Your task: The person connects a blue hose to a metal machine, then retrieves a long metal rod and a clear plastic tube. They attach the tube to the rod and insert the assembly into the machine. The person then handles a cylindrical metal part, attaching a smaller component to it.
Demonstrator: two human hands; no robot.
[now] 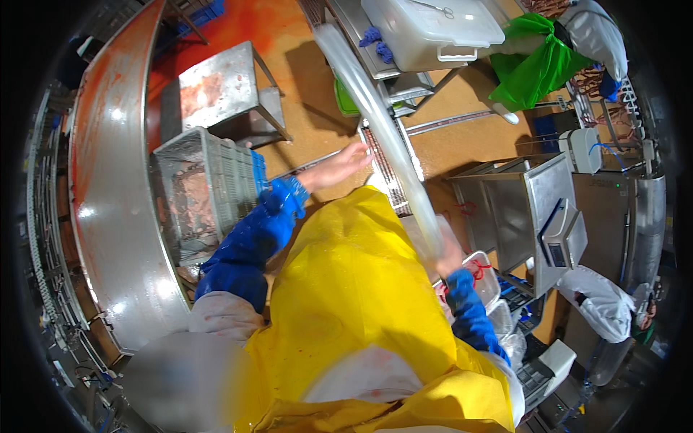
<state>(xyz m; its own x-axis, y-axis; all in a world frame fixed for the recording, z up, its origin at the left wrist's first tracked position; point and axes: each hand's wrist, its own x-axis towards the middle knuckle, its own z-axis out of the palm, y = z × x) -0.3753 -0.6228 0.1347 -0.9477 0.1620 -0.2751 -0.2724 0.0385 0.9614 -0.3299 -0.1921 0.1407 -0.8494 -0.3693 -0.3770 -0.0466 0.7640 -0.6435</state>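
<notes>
- a long pale plastic strip (390,133) slants through the middle, its far end near a metal counter (350,36) and its near end at the right hand (449,258); it is blurred, so whether it is flat or a tube i cannot tell.
- the right hand is closed around that near end, though the fingers are smeared and partly hidden.
- the left hand (338,169) is open and bare, fingers stretched toward the strip, near its middle and apart from it.
- both forearms wear blue sleeves (249,242); a yellow apron (346,281) covers the person's front.
- beneath the strip, a drain grate (384,169) runs along the orange floor (278,25).
- just past the right hand sits a white tub (489,292) with red string on it.
- left of the left arm, a grey crate (231,191) holds pinkish scraps, beside a long metal counter (119,216).
- beyond the crate is a low metal stand (216,86).
- ahead, a lidded white box (433,36) carries scissors (439,10), with crumpled blue gloves (379,47) beside it.
- at right stand a co-worker in a green apron (538,61) and a scale (564,238).
</notes>
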